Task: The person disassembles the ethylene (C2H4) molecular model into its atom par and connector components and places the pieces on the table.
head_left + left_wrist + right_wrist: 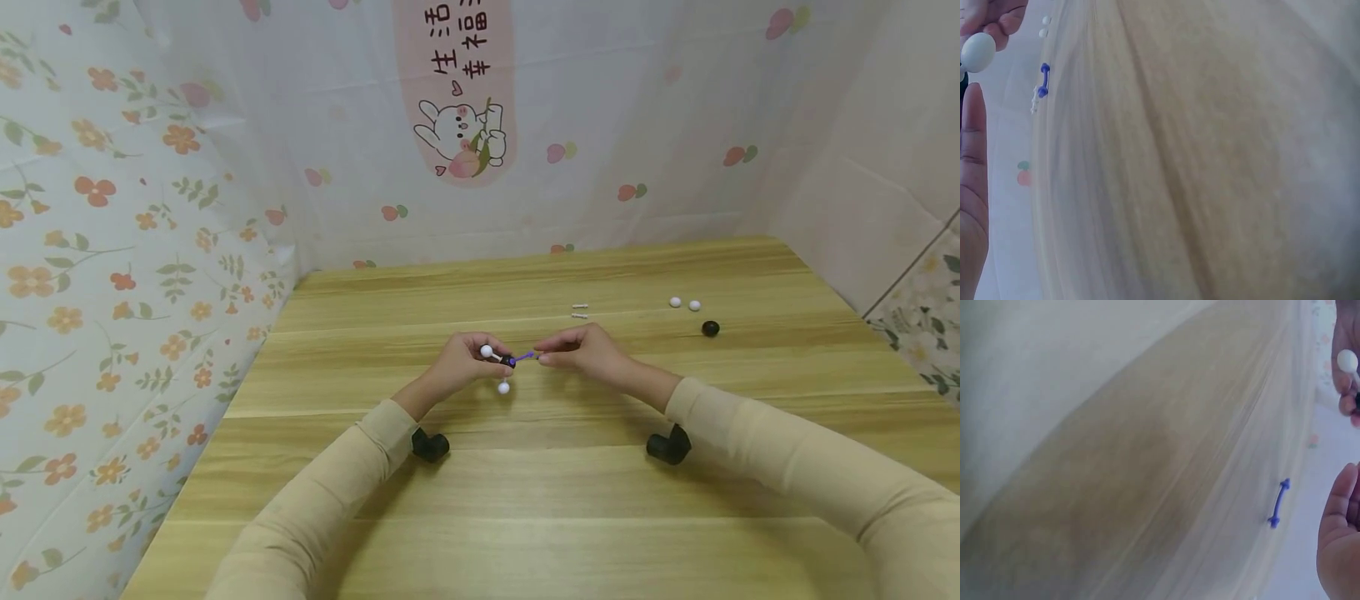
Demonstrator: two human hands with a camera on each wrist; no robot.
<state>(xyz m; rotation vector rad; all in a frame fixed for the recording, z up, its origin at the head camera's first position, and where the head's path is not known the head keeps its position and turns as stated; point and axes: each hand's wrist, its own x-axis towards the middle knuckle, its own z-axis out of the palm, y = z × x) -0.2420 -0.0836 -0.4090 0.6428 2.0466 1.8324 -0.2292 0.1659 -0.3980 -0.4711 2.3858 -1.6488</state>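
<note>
Near the table's middle, my left hand (459, 367) pinches a small black ball (507, 361) from which white balls (503, 387) stick out on short pegs, like a molecular model. Another white ball (978, 51) of it looms large in the left wrist view. My right hand (587, 354) is just to the right, thumb and finger close together; whether something small sits between the tips I cannot tell. In the head view a purple connector (523, 357) appears between the hands; the right wrist view shows this connector (1279, 503) on the table, with both ends thickened.
Beyond the right hand lie two short white connectors (580, 311). Farther right are two loose white balls (685, 303) and a black ball (710, 328). Dark wrist devices (431, 446) hang below both forearms. A patterned curtain (525, 192) borders the wooden table's back.
</note>
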